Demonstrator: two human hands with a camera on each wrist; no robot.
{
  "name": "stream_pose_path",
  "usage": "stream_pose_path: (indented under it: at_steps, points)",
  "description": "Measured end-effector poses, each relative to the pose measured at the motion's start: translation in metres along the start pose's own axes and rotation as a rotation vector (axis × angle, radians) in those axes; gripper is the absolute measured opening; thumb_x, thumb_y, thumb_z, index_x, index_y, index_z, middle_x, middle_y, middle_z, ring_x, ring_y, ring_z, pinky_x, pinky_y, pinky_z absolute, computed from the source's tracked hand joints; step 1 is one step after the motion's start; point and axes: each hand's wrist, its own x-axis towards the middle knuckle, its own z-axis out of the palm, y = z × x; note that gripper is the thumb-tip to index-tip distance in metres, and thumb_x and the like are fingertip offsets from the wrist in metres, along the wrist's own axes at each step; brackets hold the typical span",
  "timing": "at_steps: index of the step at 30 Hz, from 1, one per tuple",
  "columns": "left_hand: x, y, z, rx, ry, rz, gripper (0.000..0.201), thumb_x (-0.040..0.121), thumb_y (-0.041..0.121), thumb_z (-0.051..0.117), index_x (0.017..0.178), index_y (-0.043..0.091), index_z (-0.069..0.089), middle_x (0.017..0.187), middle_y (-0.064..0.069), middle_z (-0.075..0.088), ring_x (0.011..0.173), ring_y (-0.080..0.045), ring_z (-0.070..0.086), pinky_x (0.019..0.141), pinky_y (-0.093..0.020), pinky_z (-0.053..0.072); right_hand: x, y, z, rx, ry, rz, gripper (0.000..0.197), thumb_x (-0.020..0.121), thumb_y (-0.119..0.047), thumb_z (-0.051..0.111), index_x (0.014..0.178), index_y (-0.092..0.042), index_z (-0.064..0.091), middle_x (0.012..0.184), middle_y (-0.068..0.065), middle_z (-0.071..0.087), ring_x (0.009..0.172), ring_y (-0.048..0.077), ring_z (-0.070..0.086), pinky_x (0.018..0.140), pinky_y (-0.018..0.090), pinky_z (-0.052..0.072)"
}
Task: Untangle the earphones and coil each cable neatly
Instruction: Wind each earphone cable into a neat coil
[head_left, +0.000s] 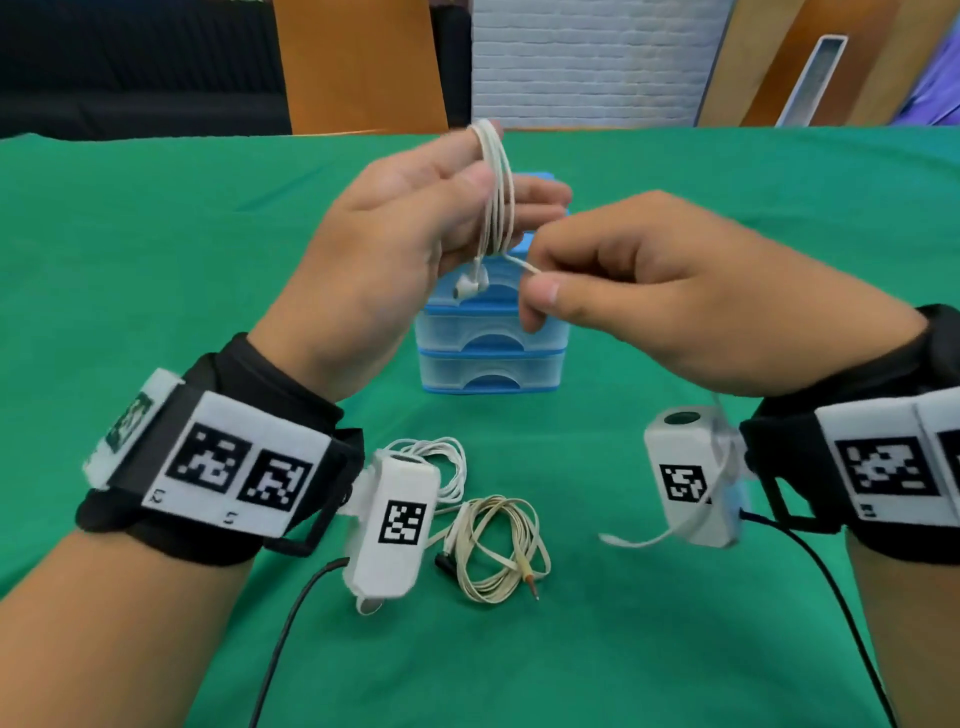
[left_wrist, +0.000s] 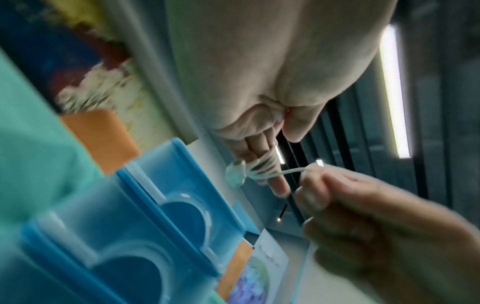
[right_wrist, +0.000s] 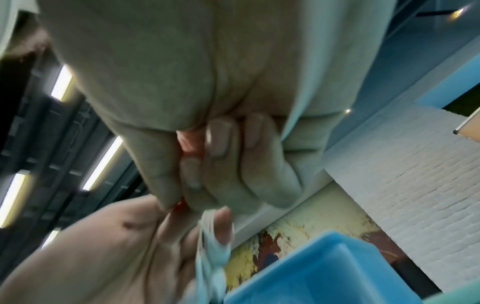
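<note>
My left hand (head_left: 395, 218) is raised above the table, and a white earphone cable (head_left: 500, 192) is wound in several loops round its fingers. One earbud (head_left: 470, 283) hangs below the loops. My right hand (head_left: 675, 291) pinches the free end of that cable between thumb and forefinger, just right of the coil. The left wrist view shows the loops (left_wrist: 262, 166), the earbud (left_wrist: 235, 174) and the pinching right hand (left_wrist: 363, 216). In the right wrist view the fingers (right_wrist: 215, 144) are curled. A beige earphone cable (head_left: 504, 551) lies loosely coiled on the cloth.
A small blue and clear drawer unit (head_left: 488, 364) stands on the green tablecloth (head_left: 675, 597) right behind my hands. Another white cable (head_left: 441, 462) lies partly hidden behind the left wrist camera. Black wrist leads trail off the near edge.
</note>
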Motion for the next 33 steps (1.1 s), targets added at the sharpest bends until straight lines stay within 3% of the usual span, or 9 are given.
stream_pose_path:
  at_steps: [3, 5, 8, 11, 18, 25, 27, 29, 33]
  points:
    - [-0.001, -0.002, 0.000, 0.214, -0.108, -0.023, 0.036, 0.102, 0.011, 0.038, 0.124, -0.012, 0.056, 0.098, -0.022, 0.069, 0.088, -0.029, 0.066, 0.095, -0.043, 0.053, -0.004, 0.001, -0.014, -0.039, 0.155, -0.015, 0.023, 0.100, -0.026, 0.056, 0.083, -0.017, 0.069, 0.059, -0.002, 0.048, 0.054, 0.008, 0.042, 0.054, 0.026, 0.034]
    - [-0.002, -0.001, 0.000, 0.275, -0.149, -0.046, 0.039, 0.102, 0.013, 0.038, 0.125, -0.012, 0.057, 0.085, -0.018, 0.067, 0.073, -0.026, 0.060, 0.076, -0.032, 0.052, -0.006, 0.006, -0.020, -0.090, 0.272, -0.006, 0.024, 0.100, -0.027, 0.057, 0.083, -0.016, 0.069, 0.058, -0.001, 0.046, 0.053, 0.009, 0.035, 0.051, 0.024, 0.029]
    - [-0.004, 0.001, 0.002, 0.268, -0.206, -0.070, 0.035, 0.106, 0.012, 0.036, 0.119, -0.007, 0.063, 0.066, -0.008, 0.053, 0.060, -0.023, 0.040, 0.058, -0.024, 0.034, -0.005, 0.019, -0.020, -0.095, 0.400, 0.045, 0.026, 0.100, -0.029, 0.058, 0.082, -0.012, 0.066, 0.057, -0.004, 0.042, 0.054, 0.007, 0.034, 0.051, 0.019, 0.026]
    - [-0.004, 0.004, 0.004, 0.118, -0.166, -0.038, 0.035, 0.107, 0.013, 0.036, 0.119, -0.006, 0.062, 0.062, -0.003, 0.043, 0.061, -0.030, 0.024, 0.060, -0.036, 0.019, -0.001, 0.029, -0.009, -0.010, 0.402, 0.092, 0.028, 0.102, -0.029, 0.055, 0.079, -0.015, 0.061, 0.055, -0.009, 0.039, 0.053, 0.004, 0.034, 0.052, 0.018, 0.026]
    - [0.003, 0.005, -0.005, -0.133, 0.072, 0.099, 0.031, 0.107, 0.009, 0.038, 0.130, -0.005, 0.053, 0.079, 0.001, 0.069, 0.069, -0.007, 0.061, 0.072, -0.019, 0.046, 0.008, 0.017, 0.020, -0.019, 0.131, 0.076, 0.026, 0.102, -0.030, 0.049, 0.082, -0.020, 0.062, 0.063, -0.005, 0.046, 0.060, 0.013, 0.041, 0.060, 0.034, 0.037]
    - [0.003, -0.003, 0.000, 0.185, 0.095, 0.138, 0.027, 0.107, 0.002, 0.038, 0.131, 0.000, 0.049, 0.097, -0.012, 0.074, 0.082, -0.015, 0.072, 0.075, -0.025, 0.055, 0.006, -0.007, 0.018, -0.128, 0.053, 0.024, 0.023, 0.102, -0.023, 0.054, 0.087, -0.017, 0.069, 0.055, -0.016, 0.047, 0.059, -0.005, 0.048, 0.059, 0.012, 0.034]
    - [0.002, -0.004, 0.000, 0.291, 0.030, 0.131, 0.024, 0.106, 0.000, 0.037, 0.125, 0.002, 0.052, 0.097, -0.016, 0.071, 0.078, -0.014, 0.068, 0.077, -0.025, 0.056, 0.003, -0.010, 0.010, -0.165, 0.089, -0.002, 0.023, 0.100, -0.025, 0.055, 0.084, -0.016, 0.070, 0.055, -0.020, 0.050, 0.058, -0.007, 0.047, 0.058, 0.011, 0.034]
    - [0.001, -0.004, 0.000, 0.400, -0.017, 0.103, 0.022, 0.105, -0.001, 0.038, 0.114, -0.008, 0.057, 0.097, -0.021, 0.069, 0.080, -0.014, 0.063, 0.079, -0.022, 0.053, 0.001, -0.011, 0.002, -0.217, 0.140, -0.005, 0.026, 0.096, -0.031, 0.054, 0.082, -0.016, 0.070, 0.055, -0.008, 0.050, 0.056, 0.007, 0.044, 0.054, 0.018, 0.031]
    - [-0.003, -0.005, 0.004, 0.422, -0.110, -0.016, 0.039, 0.107, 0.011, 0.037, 0.081, -0.013, 0.053, 0.068, -0.013, 0.059, 0.058, -0.018, 0.047, 0.058, -0.022, 0.040, -0.002, -0.005, -0.006, -0.217, 0.307, -0.014, 0.016, 0.094, -0.031, 0.062, 0.085, -0.019, 0.067, 0.061, -0.005, 0.052, 0.059, 0.014, 0.045, 0.055, 0.023, 0.032]
